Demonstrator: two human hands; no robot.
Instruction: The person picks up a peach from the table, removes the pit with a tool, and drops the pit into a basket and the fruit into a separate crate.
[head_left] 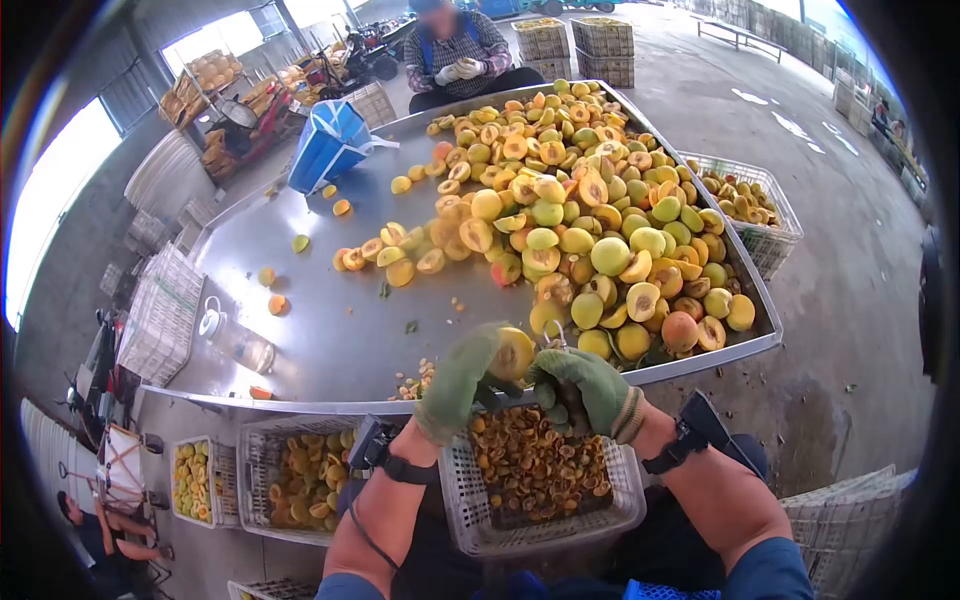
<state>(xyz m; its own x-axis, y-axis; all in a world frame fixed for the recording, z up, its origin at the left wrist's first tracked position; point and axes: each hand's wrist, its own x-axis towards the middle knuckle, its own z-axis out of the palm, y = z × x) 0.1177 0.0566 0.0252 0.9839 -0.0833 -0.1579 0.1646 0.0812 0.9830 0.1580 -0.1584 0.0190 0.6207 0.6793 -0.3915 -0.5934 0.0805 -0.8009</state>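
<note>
My left hand (458,388), in a green work glove, is closed around a halved yellow peach (514,354), its cut face showing. Close to its right, my right hand (588,392), gloved the same way, grips a small metal pitting tool (553,334) whose curved wire end sticks up above the fingers; its handle is hidden in the fist. Both hands are over the near edge of the metal table (340,345). Below them stands a white plastic basket (540,540) holding many brown peach pits (540,465).
A large heap of peaches (610,255) covers the table's right side. A blue bag (328,145) and a clear bottle (238,340) stand toward the left. Fruit crates (245,480) flank the table. Across it sits a person (460,50) in white gloves.
</note>
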